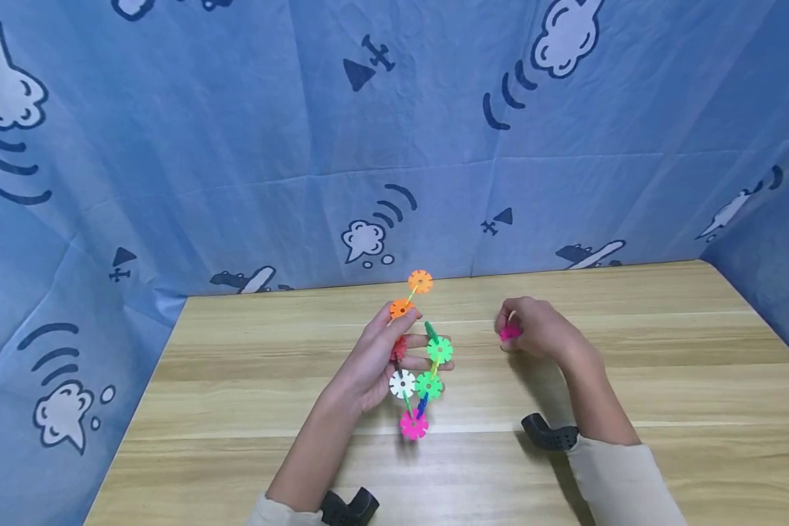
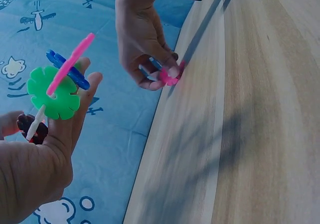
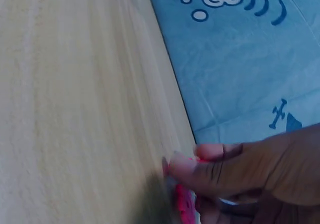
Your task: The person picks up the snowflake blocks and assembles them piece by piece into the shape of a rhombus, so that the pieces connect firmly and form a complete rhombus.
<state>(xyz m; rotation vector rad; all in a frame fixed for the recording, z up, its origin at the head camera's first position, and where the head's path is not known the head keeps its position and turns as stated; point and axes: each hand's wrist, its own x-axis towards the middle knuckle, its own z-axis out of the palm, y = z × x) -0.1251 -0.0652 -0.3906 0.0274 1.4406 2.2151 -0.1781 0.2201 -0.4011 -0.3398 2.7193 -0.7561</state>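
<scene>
My left hand (image 1: 367, 365) holds a chain of notched plastic discs, its thumb over the chain and its fingers spread behind it. Two orange discs (image 1: 420, 281) stick out at the far end. A red disc (image 1: 398, 348), a white disc (image 1: 402, 384) and green discs (image 1: 440, 349) lie along the hand, partly edge-on. At the near end hangs a pink disc (image 1: 413, 424), with a blue disc (image 2: 67, 69) slotted close by. To the right, my right hand (image 1: 544, 329) pinches a loose pink piece (image 1: 510, 332) between thumb and fingers, low over the table; the fingers hide part of it.
The wooden table (image 1: 237, 409) spreads under both hands. Behind its far edge hangs a blue printed curtain (image 1: 250, 146), which also runs down both sides. Black wrist mounts (image 1: 549, 432) sit at the sleeve cuffs.
</scene>
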